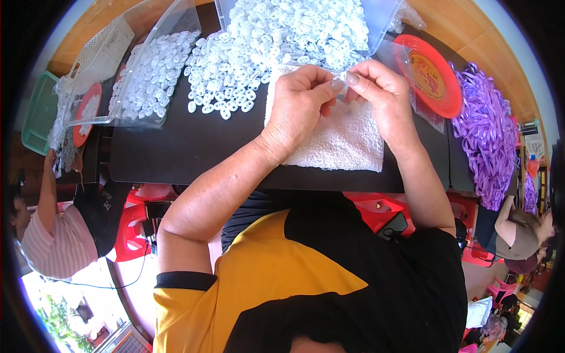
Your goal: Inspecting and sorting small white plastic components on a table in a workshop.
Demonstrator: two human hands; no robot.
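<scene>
My left hand (292, 112) and my right hand (388, 100) meet above a folded white towel (347, 144). Thumbs and forefingers pinch a small whitish plastic piece (342, 76) between them; most of it is hidden by the fingertips. Past the hands, a large heap of small translucent oval pieces with holes (229, 73) spills from a tipped clear bin (379, 26) onto the dark table (194, 150). The towel lies at the table's near edge, under both wrists.
At left stands a clear tub (106, 120) of similar pieces, beside a green basket (35, 112). A red round plate (452, 97) and a heap of purple ribbons (485, 132) lie at right. Other people sit at the left (56, 241) and right (515, 235).
</scene>
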